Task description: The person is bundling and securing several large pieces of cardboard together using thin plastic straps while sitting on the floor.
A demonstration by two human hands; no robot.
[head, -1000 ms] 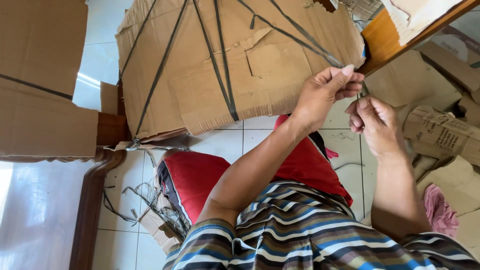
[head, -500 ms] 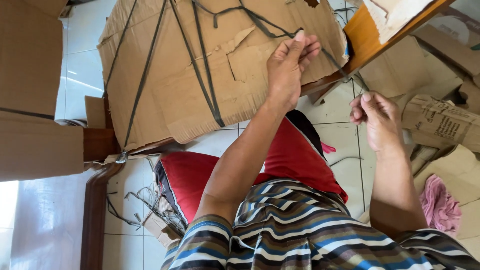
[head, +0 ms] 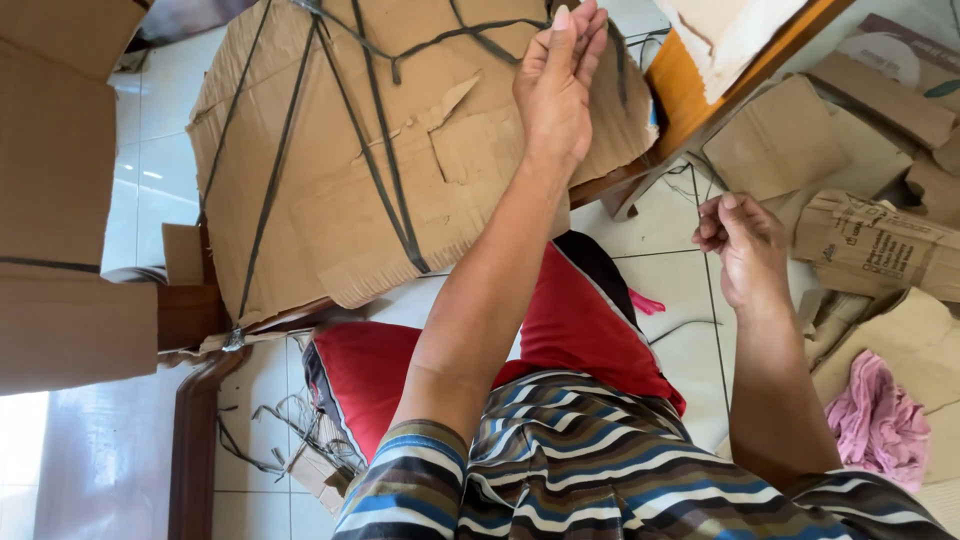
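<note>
Head view: the left hand point(head: 560, 95) reaches up with fingers loosely pinched together at the top edge of the flattened cardboard bundle point(head: 340, 170), seemingly drawing a thin cord, though none shows clearly there. The bundle is laced with dark straps point(head: 385, 180) and leans on the wooden furniture. The right hand point(head: 745, 245) is clenched on a thin string point(head: 712, 330), keeping it taut above the tiled floor point(head: 680, 350).

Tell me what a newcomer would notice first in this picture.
A big cardboard bundle tied with dark straps fills the upper middle. The left hand reaches up against it, while the right hand pinches something thin at right. Below the arms, a red cushion lies on the tiled floor.
</note>
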